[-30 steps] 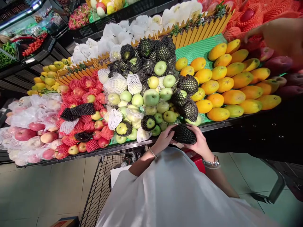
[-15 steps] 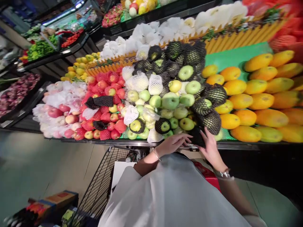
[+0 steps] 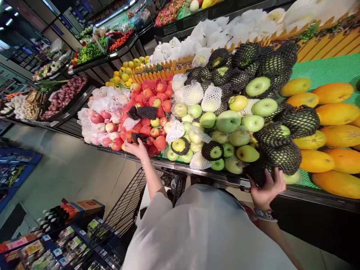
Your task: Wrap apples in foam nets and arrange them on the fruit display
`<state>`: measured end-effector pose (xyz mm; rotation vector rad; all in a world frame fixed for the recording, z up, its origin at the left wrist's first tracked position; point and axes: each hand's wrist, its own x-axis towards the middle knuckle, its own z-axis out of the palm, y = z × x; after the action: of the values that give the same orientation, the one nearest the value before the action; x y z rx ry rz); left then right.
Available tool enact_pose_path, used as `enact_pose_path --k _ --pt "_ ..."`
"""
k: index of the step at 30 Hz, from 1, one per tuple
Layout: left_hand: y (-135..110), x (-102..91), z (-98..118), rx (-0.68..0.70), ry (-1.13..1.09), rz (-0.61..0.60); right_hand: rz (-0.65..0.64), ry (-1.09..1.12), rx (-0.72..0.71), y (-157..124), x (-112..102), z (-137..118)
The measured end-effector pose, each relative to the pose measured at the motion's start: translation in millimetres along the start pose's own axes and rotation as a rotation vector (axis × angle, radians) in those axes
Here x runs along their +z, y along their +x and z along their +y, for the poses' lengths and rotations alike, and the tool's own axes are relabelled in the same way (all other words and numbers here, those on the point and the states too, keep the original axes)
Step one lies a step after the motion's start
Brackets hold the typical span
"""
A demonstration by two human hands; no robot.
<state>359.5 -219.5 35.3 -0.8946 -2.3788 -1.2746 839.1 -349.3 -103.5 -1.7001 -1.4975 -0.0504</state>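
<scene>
Supermarket fruit stand (image 3: 225,179), cart (image 3: 126,213) below. Left hand (image 3: 137,149) lay open at 10 o'clock on red apples (image 3: 153,132); right hand (image 3: 266,189) cupped a black-netted fruit (image 3: 257,171) at 3 o'clock, green apples (image 3: 228,120) above.

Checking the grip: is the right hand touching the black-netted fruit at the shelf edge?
Touching. The head view shows the right hand cupped under the black-netted fruit, fingers wrapping its lower side.
</scene>
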Motion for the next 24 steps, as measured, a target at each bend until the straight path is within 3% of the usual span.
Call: enact_pose_path --k 5,8,10,14,16,18,20,22,24 --pt "19 19.2 -27 -0.062 0.105 -0.199 0.111 0.003 -0.140 13 5 7" --pt "18 20.3 -28 -0.096 0.077 -0.204 0.179 -0.035 -0.150 11 18 10" --pt "15 14.8 -24 -0.100 0.063 -0.175 0.113 -0.057 -0.082 4 22 14" --pt "0 -7.7 -3 -0.036 -0.077 -0.010 -0.076 -0.044 -0.037 -10 12 22" --pt "-16 -20.4 18 0.009 -0.190 0.060 -0.094 -0.031 -0.057 -11 2 19" --pt "-38 -30.3 42 0.052 -0.351 0.054 -0.045 -0.002 -0.056 -6 -7 6" --pt "-66 -36.3 68 0.082 -0.553 -0.073 0.072 0.062 -0.047 6 -16 -17" --pt "-96 -38.7 91 0.099 -0.731 -0.323 0.157 0.179 -0.035 21 -25 -47" --pt "-124 -39.6 110 0.101 -0.865 -0.613 0.060 0.387 -0.031 40 -34 -79"
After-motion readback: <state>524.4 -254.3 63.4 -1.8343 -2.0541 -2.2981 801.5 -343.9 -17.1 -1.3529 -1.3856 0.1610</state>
